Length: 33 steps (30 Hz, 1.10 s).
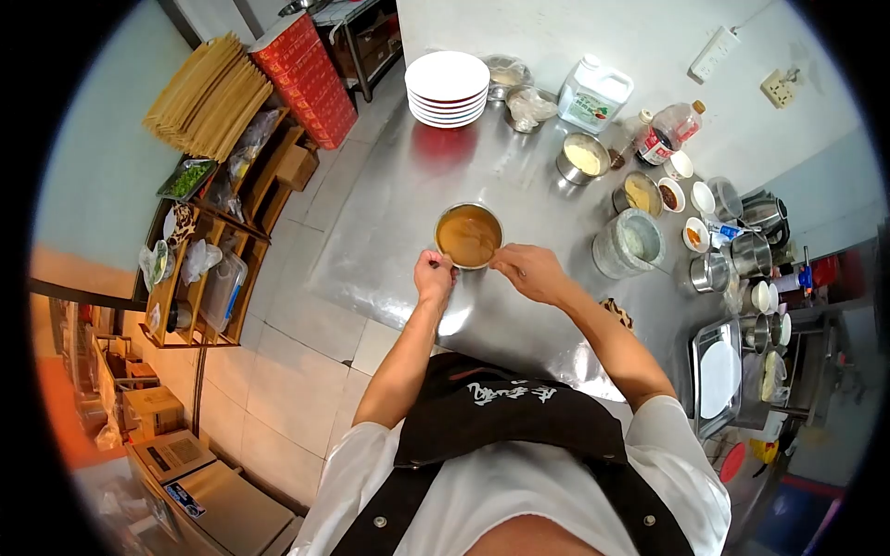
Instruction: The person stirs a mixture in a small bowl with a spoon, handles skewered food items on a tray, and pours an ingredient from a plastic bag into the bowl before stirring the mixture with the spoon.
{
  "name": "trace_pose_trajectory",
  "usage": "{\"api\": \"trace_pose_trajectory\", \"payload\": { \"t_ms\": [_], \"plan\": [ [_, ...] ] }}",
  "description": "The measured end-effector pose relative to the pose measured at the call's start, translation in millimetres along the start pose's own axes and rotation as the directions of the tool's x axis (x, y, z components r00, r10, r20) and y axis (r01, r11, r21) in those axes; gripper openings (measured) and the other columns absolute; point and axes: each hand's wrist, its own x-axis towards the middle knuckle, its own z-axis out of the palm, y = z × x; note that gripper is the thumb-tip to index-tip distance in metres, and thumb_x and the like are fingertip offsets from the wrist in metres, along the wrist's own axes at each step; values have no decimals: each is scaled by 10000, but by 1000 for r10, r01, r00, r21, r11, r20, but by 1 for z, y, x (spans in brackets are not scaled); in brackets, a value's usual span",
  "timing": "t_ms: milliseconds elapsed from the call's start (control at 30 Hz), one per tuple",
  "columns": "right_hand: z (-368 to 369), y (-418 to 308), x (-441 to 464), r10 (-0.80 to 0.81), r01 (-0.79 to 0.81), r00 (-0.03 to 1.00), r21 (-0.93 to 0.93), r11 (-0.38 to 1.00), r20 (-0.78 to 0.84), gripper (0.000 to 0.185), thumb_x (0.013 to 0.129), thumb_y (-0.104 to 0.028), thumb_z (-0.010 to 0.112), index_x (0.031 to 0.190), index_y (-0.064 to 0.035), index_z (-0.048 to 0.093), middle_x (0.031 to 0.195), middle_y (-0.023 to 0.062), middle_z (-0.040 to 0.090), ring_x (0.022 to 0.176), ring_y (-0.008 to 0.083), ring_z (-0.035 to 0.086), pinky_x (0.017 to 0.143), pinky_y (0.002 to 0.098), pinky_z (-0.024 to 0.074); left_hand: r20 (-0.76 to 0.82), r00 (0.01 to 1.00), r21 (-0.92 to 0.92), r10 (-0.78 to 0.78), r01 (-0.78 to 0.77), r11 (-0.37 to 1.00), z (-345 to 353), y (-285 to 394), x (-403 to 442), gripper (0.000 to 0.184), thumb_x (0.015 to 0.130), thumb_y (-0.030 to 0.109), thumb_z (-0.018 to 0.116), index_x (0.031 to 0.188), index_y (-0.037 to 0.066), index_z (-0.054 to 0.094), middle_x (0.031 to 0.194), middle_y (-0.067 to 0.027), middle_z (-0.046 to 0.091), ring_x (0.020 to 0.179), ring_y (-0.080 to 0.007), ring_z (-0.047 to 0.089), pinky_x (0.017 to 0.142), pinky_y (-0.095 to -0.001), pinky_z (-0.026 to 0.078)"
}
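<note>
A round metal bowl (502,225) of smooth brown sauce (468,235) stands near the middle of the steel table. At its lower left rim, my left hand (434,276) is closed, with a small dark end showing at the fist; what it grips is too small to make out. My right hand (535,272) is closed at the lower right rim, its fingertips pressed together against or just over the edge. Whether it pinches the rim or a thin utensil cannot be seen. The sauce surface has faint swirl marks.
A plate stack (447,88) stands on the steel table (371,232) by the wall. Rightward are a white jug (593,94), a bowl of pale yellow contents (582,157), a stone mortar (629,245) and several seasoning bowls. A shelf (209,278) stands left, beyond the table edge.
</note>
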Motion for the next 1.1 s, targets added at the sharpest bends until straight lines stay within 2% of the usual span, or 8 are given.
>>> {"api": "trace_pose_trajectory", "payload": {
  "t_ms": [233, 333, 433, 533, 833, 933, 1033, 1100],
  "plan": [
    [14, -4, 16, -119, 126, 981, 34, 991, -155, 111, 875, -192, 508, 891, -120, 591, 830, 68, 611, 752, 292, 595, 641, 413, 475, -4, 1000, 24, 11, -11, 1000, -2, 1, 0, 154, 886, 80, 564, 781, 106, 454, 703, -18, 540, 564, -112, 556, 452, -239, 423],
    [11, 6, 17, -71, 67, 987, -32, 997, -145, 114, 874, -195, 510, 885, -121, 596, 831, 63, 617, 759, 287, 598, 641, 411, 477, -11, 1000, 34, -3, 3, 999, 0, 4, -2, 150, 884, 76, 560, 781, 107, 456, 702, -17, 540, 560, -111, 555, 451, -239, 423],
    [2, 7, 5, -12, 12, 999, 6, 1000, -33, 120, 875, -197, 507, 888, -118, 596, 827, 59, 616, 759, 287, 598, 640, 414, 476, -31, 1000, 4, -5, 5, 1000, 0, 4, -2, 155, 879, 62, 561, 779, 99, 449, 689, -23, 536, 539, -116, 545, 435, -243, 416],
    [1, -3, -1, -78, 80, 997, 78, 994, -23, 120, 878, -192, 496, 890, -119, 591, 829, 54, 614, 757, 286, 599, 645, 415, 473, -37, 999, -37, 7, -9, 999, 2, -1, 1, 169, 871, 41, 568, 776, 82, 434, 669, -40, 530, 506, -124, 525, 402, -253, 401],
    [8, 7, 16, -75, 66, 988, -72, 995, -133, 113, 873, -198, 502, 886, -124, 586, 840, 52, 613, 767, 283, 589, 657, 418, 470, -21, 1000, -13, 3, -3, 1000, 1, 1, 1, 170, 876, 62, 568, 770, 103, 442, 694, -23, 532, 538, -115, 551, 428, -242, 415],
    [-1, 2, 2, -6, 6, 1000, -25, 1000, -24, 113, 871, -199, 505, 883, -116, 581, 837, 56, 612, 756, 290, 590, 654, 420, 471, -35, 999, -28, 12, -13, 1000, 1, -1, 0, 175, 872, 49, 568, 769, 90, 433, 678, -33, 530, 523, -119, 537, 411, -247, 404],
    [-2, -9, -2, -74, 75, 997, 83, 994, -9, 117, 872, -201, 508, 867, -107, 576, 822, 64, 608, 742, 296, 587, 638, 423, 468, -20, 1000, 9, 22, -22, 1000, -2, -4, 3, 174, 877, 75, 574, 771, 112, 442, 707, -14, 531, 553, -110, 560, 436, -229, 419],
    [5, -11, 6, -64, 65, 998, 44, 997, -28, 119, 871, -203, 512, 878, -111, 587, 820, 66, 609, 746, 297, 588, 632, 421, 468, -21, 999, 22, 25, -25, 999, 0, -4, 4, 173, 878, 74, 572, 772, 111, 441, 707, -14, 531, 551, -108, 556, 435, -228, 416]
  ]
}}
